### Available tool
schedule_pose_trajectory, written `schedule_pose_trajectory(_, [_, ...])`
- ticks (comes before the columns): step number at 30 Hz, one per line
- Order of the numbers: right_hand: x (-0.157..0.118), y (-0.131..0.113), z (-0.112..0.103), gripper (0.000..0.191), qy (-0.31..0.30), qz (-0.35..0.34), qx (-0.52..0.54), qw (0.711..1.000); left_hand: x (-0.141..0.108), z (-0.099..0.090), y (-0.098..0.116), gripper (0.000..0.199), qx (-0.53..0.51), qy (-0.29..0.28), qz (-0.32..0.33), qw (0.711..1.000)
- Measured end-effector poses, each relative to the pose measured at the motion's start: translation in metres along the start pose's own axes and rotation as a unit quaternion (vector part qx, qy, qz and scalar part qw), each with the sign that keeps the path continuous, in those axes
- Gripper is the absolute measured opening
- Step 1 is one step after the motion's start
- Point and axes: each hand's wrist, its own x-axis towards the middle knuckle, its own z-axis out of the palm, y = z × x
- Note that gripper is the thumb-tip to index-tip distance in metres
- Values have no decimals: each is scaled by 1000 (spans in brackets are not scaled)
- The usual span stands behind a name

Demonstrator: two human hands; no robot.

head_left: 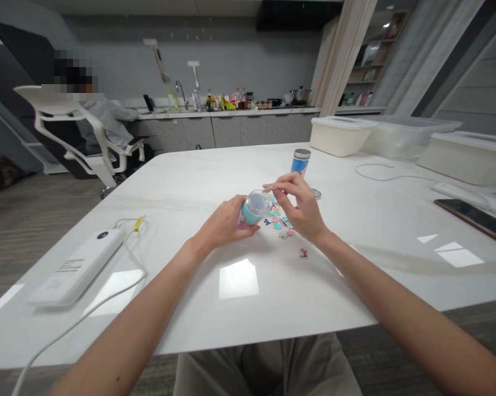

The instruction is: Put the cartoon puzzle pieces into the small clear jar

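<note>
My left hand [228, 223] is wrapped round a clear jar [254, 208] with a teal and pink label, tilted with its open mouth toward the right. At the mouth, my right hand [299, 204] pinches a small pale puzzle piece [268, 190], seen almost edge-on. Several colourful puzzle pieces [283, 223] lie in a loose pile on the table under and between my hands. One single piece [303, 253] lies apart, nearer to me. Behind my right hand stands a blue jar [301, 160] with a metal lid, and a round metal lid [316, 193] lies flat beside the hand.
The white table [198, 308] carries a white power bank [81, 267] with a cable at left. Lidded bins [341, 137] stand at the back right, and a phone [474, 220] lies at the right. A person [108, 124] sits in a white chair at far left.
</note>
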Motion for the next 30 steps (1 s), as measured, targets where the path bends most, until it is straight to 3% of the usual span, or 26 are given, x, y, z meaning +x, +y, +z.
schedule_pose_trajectory(5, [-3,-3,2,24,-46,-24,12,999,0,-1,1,46,0,1,2,1000])
schedule_pose_trajectory(9, [-3,11,4,25,-34,48,-19,998,0,0,0,47,8,-1,-5,1000])
schedule_pose_trajectory(13, [-12,32,8,23,-172,115,-168,964,-1,1,-2,48,7,-1,-4,1000])
schedule_pose_trajectory(17, [-22,40,10,28,-296,107,-253,915,0,1,-3,48,6,0,-5,1000])
schedule_pose_trajectory(25, [-20,44,9,12,-295,105,-239,919,1,1,-4,47,0,0,-17,1000])
schedule_pose_trajectory(30, [-21,44,10,26,-295,118,-226,921,1,1,-4,47,0,-4,-17,1000])
